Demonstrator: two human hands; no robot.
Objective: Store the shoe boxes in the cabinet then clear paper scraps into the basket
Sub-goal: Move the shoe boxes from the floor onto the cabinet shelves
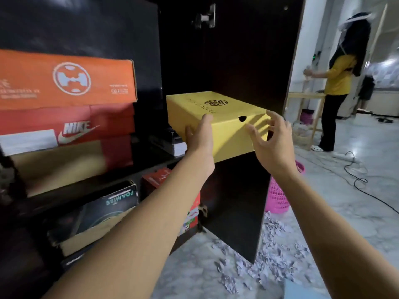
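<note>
Left hand [199,136] touches the yellow shoe box [229,131], right hand [271,138] just beside

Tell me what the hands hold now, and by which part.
Nothing is clearly gripped. The left hand presses the yellow box at its near left corner; the right hand hovers open near its right corner.
</note>
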